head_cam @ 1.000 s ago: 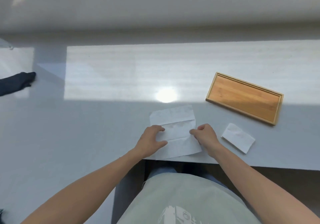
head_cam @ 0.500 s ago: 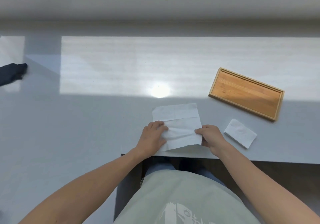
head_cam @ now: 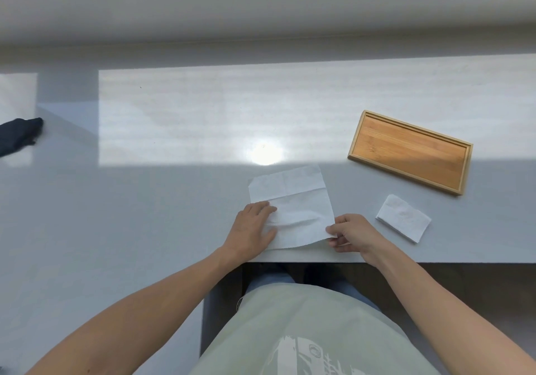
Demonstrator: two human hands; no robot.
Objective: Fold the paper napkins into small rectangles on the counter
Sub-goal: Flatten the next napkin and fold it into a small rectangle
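A white paper napkin (head_cam: 291,200) lies unfolded on the grey counter (head_cam: 145,200), close to its front edge, with creases across it. My left hand (head_cam: 252,226) lies flat on the napkin's left side, fingers straight, pressing it down. My right hand (head_cam: 349,234) pinches the napkin's near right corner between thumb and fingers, and that edge is lifted slightly off the counter. A second napkin (head_cam: 403,221), folded into a small rectangle, rests to the right of my right hand.
A shallow wooden tray (head_cam: 410,151) lies at an angle at the back right, with nothing in it. A dark cloth (head_cam: 17,135) sits at the far left edge. A bright sunlit band crosses the counter behind the napkin. The counter's front edge runs just below my hands.
The napkin has been spread flatter. My left hand went from gripping its edge to pressing flat on it. My right hand slid to the near right corner and pinches it.
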